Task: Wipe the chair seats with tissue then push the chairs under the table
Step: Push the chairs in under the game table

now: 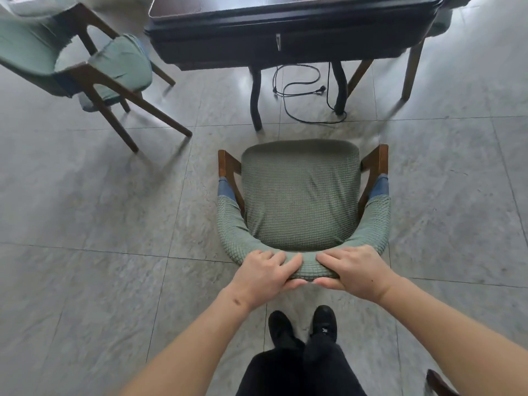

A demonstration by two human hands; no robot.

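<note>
Two hands point(267, 277) point(355, 274) grip one chair point(300, 195); second chair point(85, 61) aside

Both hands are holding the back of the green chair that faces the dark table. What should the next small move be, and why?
Probably push the green fabric-covered chair straight forward. Both the left hand and right hand grip its curved backrest, the seat faces the dark table, and bare floor lies between them. The black cable on the floor under the table calls for care.

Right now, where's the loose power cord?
In the head view, the power cord lies coiled on the floor under the dark table, between its legs, just beyond the chair both hands grip.
</note>
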